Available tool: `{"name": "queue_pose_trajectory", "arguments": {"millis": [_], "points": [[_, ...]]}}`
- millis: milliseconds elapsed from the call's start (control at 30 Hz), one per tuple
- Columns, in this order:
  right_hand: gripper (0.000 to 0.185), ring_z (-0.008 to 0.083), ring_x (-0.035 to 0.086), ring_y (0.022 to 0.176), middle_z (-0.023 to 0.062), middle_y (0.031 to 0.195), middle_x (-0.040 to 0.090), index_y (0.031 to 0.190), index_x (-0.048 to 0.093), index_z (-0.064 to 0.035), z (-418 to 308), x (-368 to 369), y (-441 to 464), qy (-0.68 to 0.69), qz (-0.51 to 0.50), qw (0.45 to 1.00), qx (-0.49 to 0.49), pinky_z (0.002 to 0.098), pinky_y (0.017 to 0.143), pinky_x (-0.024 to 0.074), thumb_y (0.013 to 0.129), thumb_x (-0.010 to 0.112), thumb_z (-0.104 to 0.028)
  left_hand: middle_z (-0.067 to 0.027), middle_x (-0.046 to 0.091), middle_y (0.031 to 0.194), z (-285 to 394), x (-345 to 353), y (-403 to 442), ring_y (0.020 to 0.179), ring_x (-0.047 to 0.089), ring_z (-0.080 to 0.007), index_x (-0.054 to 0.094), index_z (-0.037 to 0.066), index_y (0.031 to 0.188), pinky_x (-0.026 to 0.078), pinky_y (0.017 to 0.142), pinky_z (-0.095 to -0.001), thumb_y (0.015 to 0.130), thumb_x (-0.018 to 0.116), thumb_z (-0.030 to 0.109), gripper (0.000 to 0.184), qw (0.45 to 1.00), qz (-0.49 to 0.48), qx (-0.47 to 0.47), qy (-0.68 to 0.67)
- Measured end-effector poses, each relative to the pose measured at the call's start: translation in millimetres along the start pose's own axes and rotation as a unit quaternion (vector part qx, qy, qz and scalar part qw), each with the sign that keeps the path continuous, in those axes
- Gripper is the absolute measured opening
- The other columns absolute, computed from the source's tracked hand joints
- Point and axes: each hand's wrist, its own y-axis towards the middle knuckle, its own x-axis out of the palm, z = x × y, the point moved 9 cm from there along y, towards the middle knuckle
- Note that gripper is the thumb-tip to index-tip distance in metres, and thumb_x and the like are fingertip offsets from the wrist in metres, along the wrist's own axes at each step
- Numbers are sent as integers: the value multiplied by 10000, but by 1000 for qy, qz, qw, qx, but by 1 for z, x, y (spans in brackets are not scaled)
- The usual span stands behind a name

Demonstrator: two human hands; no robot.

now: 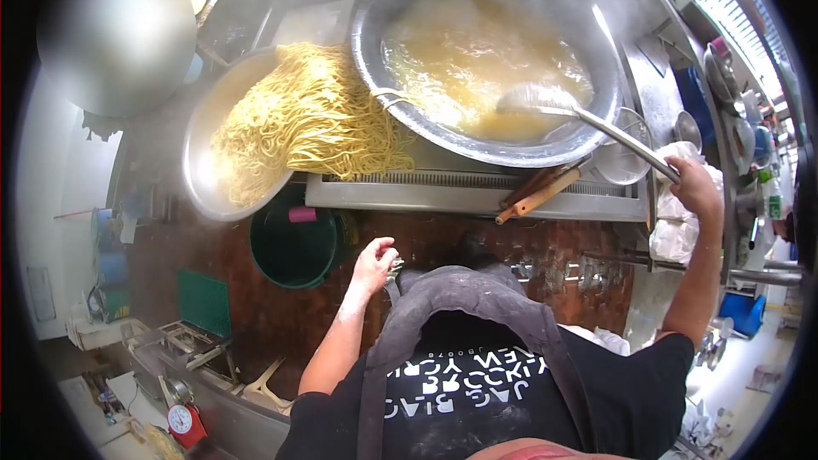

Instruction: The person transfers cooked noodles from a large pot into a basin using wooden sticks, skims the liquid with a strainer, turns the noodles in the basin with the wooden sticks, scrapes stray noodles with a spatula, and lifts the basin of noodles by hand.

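Observation:
My right hand [697,185] is closed round the handle end of a long metal strainer ladle [622,135], whose round head rests in the steaming, cloudy liquid of a large metal pot [486,153]. My left hand [376,264] hangs low in front of the apron, its fingers curled inward; whether it holds anything is hard to make out. A big heap of yellow noodles [315,115] lies partly in a wide metal bowl [200,162] and partly on the metal surface left of the pot. A few strands hang over the pot's rim.
Below the counter edge [477,200] stands a dark green bucket [294,247]. Wooden-handled tools [538,196] jut out past the counter. White cloth bundles [676,234] are at the right. A red scale [186,424] sits at lower left. Steam blurs the top.

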Motion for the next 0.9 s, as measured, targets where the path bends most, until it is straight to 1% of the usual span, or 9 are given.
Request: {"name": "queue_pose_trajectory", "arguments": {"millis": [167, 233, 333, 433, 467, 533, 567, 800, 900], "points": [[467, 381, 672, 865, 213, 953, 687, 1204, 684, -150, 5, 28, 21, -15, 24, 998, -50, 450, 788, 524, 813, 520, 46, -63, 656, 929, 16, 4, 35, 749, 624, -121, 581, 9, 1231, 537, 709, -269, 933, 644, 147, 334, 998, 8, 8, -56], [472, 384, 669, 873, 210, 949, 685, 1278, 638, -178, 0, 74, 49, 23, -43, 999, 5, 451, 790, 525, 872, 484, 8, -62, 656, 928, 21, 7, 39, 749, 624, -120, 580, 11, 1234, 537, 713, -269, 933, 644, 148, 337, 998, 16, 7, -66], [373, 365, 649, 954, 203, 994, 670, 1307, 598, -210, -32, 143, 95, 12, -4, 999, -48, 459, 848, 504, 1022, 358, -231, -63, 688, 960, 12, 14, 37, 734, 627, -103, 567, 22, 1261, 521, 681, -254, 947, 632, 149, 344, 997, 32, -4, -75], [586, 446, 624, 985, 256, 990, 681, 1054, 642, 15, -80, 165, 139, 165, -12, 986, 21, 511, 898, 455, 1048, 265, -433, -69, 689, 957, 6, 17, 21, 736, 632, -106, 564, 16, 1264, 520, 676, -252, 949, 625, 142, 345, 997, 50, -21, -63], [606, 455, 617, 990, 264, 986, 675, 1021, 644, 22, -100, 175, 155, 132, 19, 990, -37, 513, 899, 444, 1042, 255, -443, -69, 691, 954, 1, 17, 16, 736, 633, -103, 563, 13, 1264, 521, 675, -252, 948, 626, 137, 346, 996, 57, -28, -55], [582, 435, 643, 933, 248, 974, 684, 1013, 650, 10, -130, 192, 188, 177, -5, 984, -10, 512, 881, 465, 1047, 240, -402, -67, 690, 952, -10, 17, 9, 735, 632, -100, 563, 12, 1264, 521, 672, -250, 947, 626, 129, 344, 995, 70, -38, -56], [485, 436, 638, 916, 234, 947, 678, 1152, 601, -11, -152, 195, 201, 118, 44, 990, -69, 514, 852, 479, 1062, 241, -324, -63, 689, 949, -9, 17, 5, 737, 633, -99, 564, 11, 1263, 522, 674, -248, 947, 626, 124, 342, 995, 74, -43, -60], [653, 451, 643, 951, 258, 994, 685, 943, 685, 15, -223, 208, 302, 293, 74, 953, 32, 502, 910, 477, 1048, 199, -409, -60, 682, 954, 8, 26, 2, 746, 635, -105, 563, 11, 1267, 527, 691, -254, 953, 618, 128, 340, 996, 74, -17, -40], [447, 425, 668, 902, 239, 981, 692, 1087, 639, 9, -211, 187, 313, 186, 84, 978, -46, 496, 837, 522, 1041, 301, -280, -65, 666, 949, 20, 24, 2, 766, 630, -113, 570, -5, 1259, 535, 712, -255, 942, 632, 128, 349, 997, 70, -12, -38]]}}
